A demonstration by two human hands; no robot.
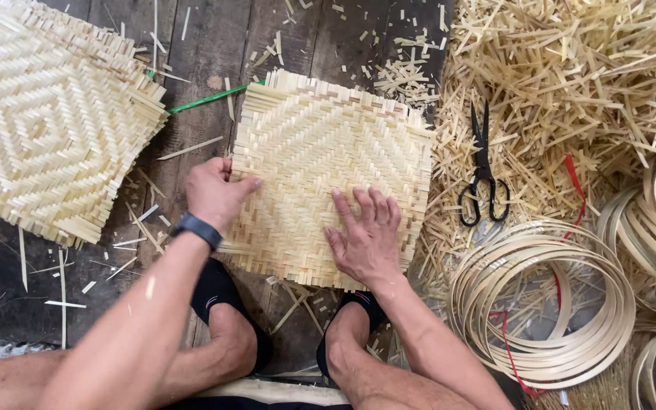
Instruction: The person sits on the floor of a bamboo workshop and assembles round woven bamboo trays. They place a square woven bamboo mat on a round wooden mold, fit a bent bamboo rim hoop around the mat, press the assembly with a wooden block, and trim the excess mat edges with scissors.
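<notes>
Your left hand [214,193] grips the left edge of the woven bamboo mat [328,175], thumb over the top, fingers curled at the border. Your right hand [366,235] lies flat and open on the mat's near-right part, pressing it down. Mat sits on the dark plank floor [191,91], centre, between your knees. Weave looks complete across the panel; strip ends stick out ragged all round, so trimming and rimming look undone. A second woven mat [47,114] lies far left, also untrimmed. Black scissors [484,171] lie untouched to the right on offcuts, bamboo hoops [544,304] near right.
</notes>
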